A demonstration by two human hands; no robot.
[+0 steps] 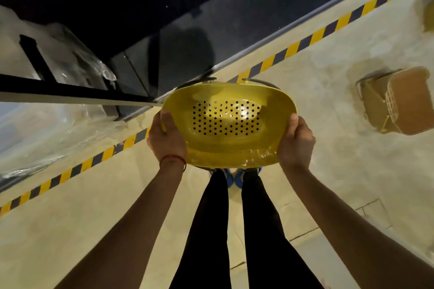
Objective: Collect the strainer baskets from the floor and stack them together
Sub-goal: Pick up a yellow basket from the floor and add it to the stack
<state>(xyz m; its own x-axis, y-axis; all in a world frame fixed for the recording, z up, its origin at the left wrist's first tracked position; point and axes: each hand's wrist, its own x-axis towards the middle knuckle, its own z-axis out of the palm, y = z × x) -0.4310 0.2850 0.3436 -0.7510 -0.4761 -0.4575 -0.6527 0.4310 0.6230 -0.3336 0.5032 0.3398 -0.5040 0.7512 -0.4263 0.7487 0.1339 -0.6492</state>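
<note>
Clearly, both hands are busy with one thing: the left hand (167, 139) and the right hand (296, 145) are well apart, each clamped on an opposite side of the rim of the yellow strainer basket (226, 124). It is held in the air at the centre of the frame, above the person's legs (211, 230), with its open side toward the camera, so the holes in its bottom show. I judge the main risk to be a slip: the plastic looks smooth and shiny, the thumbs lie only on the rim, and if one hand lets go to reach for another basket, the yellow one can tip and fall. A second basket (399, 105), brownish, lies on its side on the floor (94, 218) at the right of the frame, well apart from the hands. It probably must be turned before nesting, and its thin handle could catch on a rim. A blurred shape at the upper right edge may be a third one, but I cannot tell. For moving, the floor at the right and bottom of the frame gives room. The limit is the yellow-and-black stripe (305, 41) running diagonally from lower left to upper right. Behind it stands a dark panel (187, 30), and clear plastic sheeting (47, 129) lies at the left, where a foot could slide.
</note>
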